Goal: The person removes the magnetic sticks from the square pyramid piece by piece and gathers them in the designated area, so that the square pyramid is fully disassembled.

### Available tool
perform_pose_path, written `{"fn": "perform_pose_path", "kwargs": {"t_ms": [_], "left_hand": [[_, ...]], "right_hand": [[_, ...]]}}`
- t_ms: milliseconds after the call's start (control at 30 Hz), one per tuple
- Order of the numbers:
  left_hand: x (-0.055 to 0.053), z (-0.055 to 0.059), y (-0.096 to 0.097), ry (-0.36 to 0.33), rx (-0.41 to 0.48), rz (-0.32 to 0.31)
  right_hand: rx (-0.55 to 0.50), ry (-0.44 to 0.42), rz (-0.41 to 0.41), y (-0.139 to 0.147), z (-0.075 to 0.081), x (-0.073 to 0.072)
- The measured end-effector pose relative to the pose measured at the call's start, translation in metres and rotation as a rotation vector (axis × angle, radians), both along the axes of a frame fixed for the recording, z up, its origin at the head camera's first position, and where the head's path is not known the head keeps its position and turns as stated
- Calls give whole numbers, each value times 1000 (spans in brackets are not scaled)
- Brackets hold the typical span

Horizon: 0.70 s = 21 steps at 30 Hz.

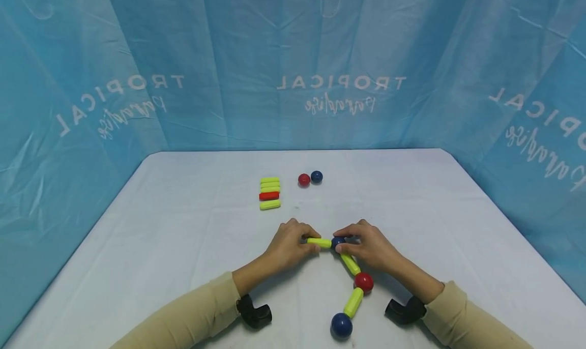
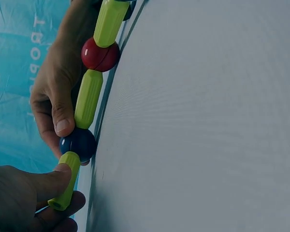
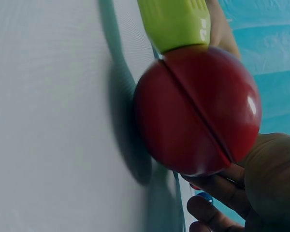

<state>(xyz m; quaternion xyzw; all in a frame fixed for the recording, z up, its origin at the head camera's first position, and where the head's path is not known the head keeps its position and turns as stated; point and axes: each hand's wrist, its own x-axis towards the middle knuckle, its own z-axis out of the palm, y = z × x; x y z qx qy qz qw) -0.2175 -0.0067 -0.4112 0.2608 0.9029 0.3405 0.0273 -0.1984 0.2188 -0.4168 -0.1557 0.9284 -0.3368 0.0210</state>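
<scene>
Between thumb and fingers, my left hand (image 1: 288,242) pinches a yellow-green building rod (image 1: 319,242). Its far end meets a dark blue ball (image 1: 338,242), which my right hand (image 1: 373,244) grips from the right side. From this ball a second yellow-green rod (image 1: 350,264) runs down to a red ball (image 1: 363,283), large in the right wrist view. A third yellow-green rod (image 1: 353,303) joins the red ball to another blue ball (image 1: 341,325) at the near end. In the left wrist view the held rod (image 2: 66,188) touches the blue ball (image 2: 79,143).
Farther back on the white table (image 1: 206,206), several yellow-green rods (image 1: 270,205) and one red rod (image 1: 269,196) lie in a stack-like row. Right of them sit a loose red ball (image 1: 304,179) and blue ball (image 1: 317,176). A blue printed curtain (image 1: 247,44) surrounds the table.
</scene>
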Motion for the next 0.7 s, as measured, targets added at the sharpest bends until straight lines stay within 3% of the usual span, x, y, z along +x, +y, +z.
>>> {"fn": "perform_pose_path", "kwargs": {"t_ms": [300, 467, 567, 700], "left_hand": [[1, -4, -10, -67, 41, 43], [-4, -7, -37, -11, 87, 159], [-14, -6, -57, 41, 106, 247], [-28, -5, -74, 117, 106, 306]], "right_hand": [[32, -24, 10, -7, 3, 2], [46, -41, -1, -6, 3, 2], [44, -41, 2, -5, 3, 2], [39, -29, 37, -6, 4, 0]]}}
